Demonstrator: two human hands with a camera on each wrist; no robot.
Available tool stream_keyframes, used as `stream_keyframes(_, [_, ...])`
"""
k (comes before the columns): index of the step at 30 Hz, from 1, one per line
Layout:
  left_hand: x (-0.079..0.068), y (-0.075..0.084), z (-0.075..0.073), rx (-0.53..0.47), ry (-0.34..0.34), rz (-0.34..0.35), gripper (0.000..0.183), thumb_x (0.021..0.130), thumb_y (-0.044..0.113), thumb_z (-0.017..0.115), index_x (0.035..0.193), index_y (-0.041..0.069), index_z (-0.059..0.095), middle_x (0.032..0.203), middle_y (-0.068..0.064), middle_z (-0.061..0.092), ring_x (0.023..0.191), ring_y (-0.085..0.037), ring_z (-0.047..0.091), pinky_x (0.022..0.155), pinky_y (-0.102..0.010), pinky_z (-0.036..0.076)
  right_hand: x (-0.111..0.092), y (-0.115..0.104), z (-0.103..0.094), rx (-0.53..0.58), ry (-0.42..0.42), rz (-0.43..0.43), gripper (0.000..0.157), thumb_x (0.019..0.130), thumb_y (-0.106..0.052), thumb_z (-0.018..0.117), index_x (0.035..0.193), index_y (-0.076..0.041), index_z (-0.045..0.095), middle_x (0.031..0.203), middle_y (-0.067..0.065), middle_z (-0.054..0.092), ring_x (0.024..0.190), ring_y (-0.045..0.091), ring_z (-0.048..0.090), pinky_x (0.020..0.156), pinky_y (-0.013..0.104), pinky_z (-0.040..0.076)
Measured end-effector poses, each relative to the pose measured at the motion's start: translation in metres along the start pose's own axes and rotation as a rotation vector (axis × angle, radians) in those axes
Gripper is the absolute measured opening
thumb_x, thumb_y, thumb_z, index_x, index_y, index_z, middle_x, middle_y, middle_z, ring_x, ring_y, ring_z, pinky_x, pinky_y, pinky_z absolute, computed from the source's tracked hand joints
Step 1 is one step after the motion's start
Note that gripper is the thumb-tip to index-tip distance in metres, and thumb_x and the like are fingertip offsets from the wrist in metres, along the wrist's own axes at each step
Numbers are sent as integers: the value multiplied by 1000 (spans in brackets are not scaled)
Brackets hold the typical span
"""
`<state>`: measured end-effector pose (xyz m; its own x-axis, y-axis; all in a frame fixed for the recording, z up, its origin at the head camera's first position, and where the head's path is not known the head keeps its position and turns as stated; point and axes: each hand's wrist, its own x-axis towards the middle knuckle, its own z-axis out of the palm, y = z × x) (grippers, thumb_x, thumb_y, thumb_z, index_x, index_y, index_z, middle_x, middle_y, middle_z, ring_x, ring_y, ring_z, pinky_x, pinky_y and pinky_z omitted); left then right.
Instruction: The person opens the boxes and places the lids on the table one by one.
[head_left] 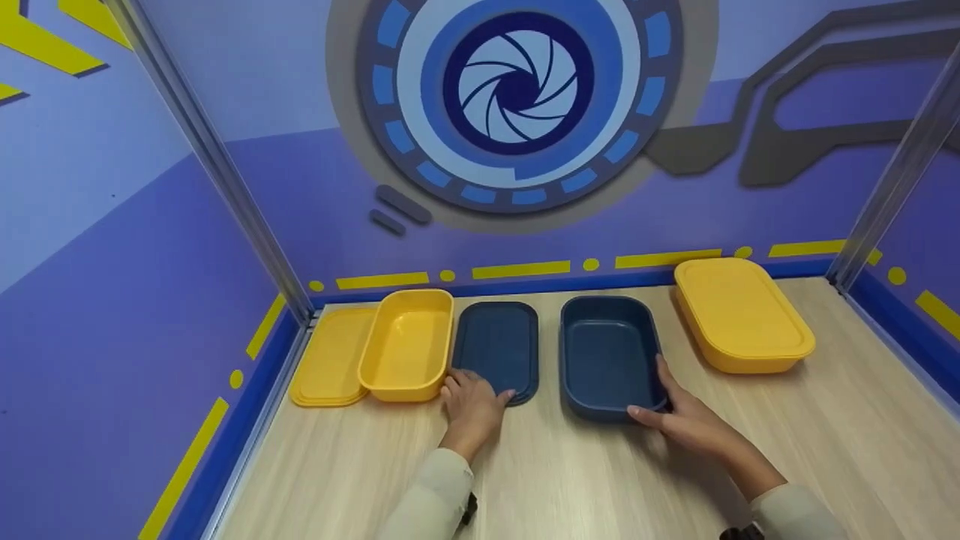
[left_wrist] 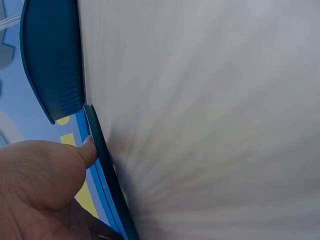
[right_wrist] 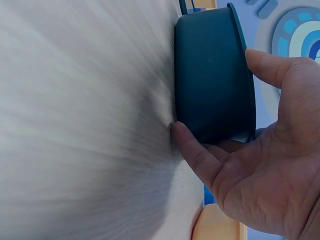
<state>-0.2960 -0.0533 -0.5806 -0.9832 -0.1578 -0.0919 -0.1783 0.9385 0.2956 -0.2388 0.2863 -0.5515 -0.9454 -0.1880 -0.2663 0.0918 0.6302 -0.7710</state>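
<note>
A dark blue rectangular lid [head_left: 496, 337] lies near the middle of the table. My left hand [head_left: 474, 407] grips its near end, with the thumb at the right edge and the fingers at the left edge. In the left wrist view the thumb presses on the rim of the lid [left_wrist: 107, 165]. To the right stands an uncovered dark blue food container [head_left: 609, 360], its inside bare. My right hand [head_left: 686, 420] holds this container by its near right corner, thumb at the near rim and fingers along the right side. The right wrist view shows a fingertip low against the container wall [right_wrist: 212, 75], by the tabletop.
Left of the blue lid stands an uncovered yellow container [head_left: 409, 345], overlapping a yellow lid [head_left: 330, 360] that lies flat. At the far right is a yellow container with its lid on [head_left: 746, 311]. Printed panels [head_left: 300, 187] border the wooden table [head_left: 555, 480] at the back and sides.
</note>
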Motion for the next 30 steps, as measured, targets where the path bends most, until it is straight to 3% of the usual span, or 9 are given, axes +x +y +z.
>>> stream_keyframes(7, [1, -1, 0, 15, -6, -25, 99, 97, 59, 72, 156, -13, 41, 166, -38, 34, 136, -48, 44, 109, -51, 36, -2, -1, -1, 0, -8, 11, 121, 98, -60, 67, 168, -20, -23, 177, 30, -9, 163, 57, 7, 127, 76, 14])
stream_keyframes(16, [1, 0, 0, 114, 41, 38, 89, 100, 58, 67, 150, -13, 50, 153, -33, 53, 139, -48, 50, 110, -52, 39, 8, -6, 2, 4, -9, -2, 122, 98, -59, 68, 169, -19, -22, 178, 29, -8, 164, 56, 9, 128, 76, 15])
stream_keyframes(23, [-5, -2, -4, 38, -11, 29, 78, 108, 48, 60, 157, -10, 42, 163, -37, 41, 151, -50, 41, 122, -58, 31, 25, -16, 9, 30, -30, -20, 123, 97, -58, 70, 169, -19, -23, 178, 28, -7, 165, 54, 8, 129, 74, 13])
stream_keyframes(27, [-15, 6, -13, -39, -60, 38, 81, 106, 45, 63, 161, -9, 37, 168, -39, 30, 156, -51, 33, 126, -61, 25, 34, -20, 9, 30, -48, -12, 124, 97, -58, 71, 169, -20, -22, 178, 29, -8, 165, 55, 5, 128, 75, 12])
stream_keyframes(30, [-21, 12, -19, -54, -57, 67, 79, 107, 43, 62, 162, -8, 36, 170, -37, 27, 158, -49, 31, 126, -60, 24, 40, -22, 10, 36, -57, -17, 123, 97, -56, 71, 169, -21, -21, 178, 28, -9, 165, 55, 3, 128, 75, 10])
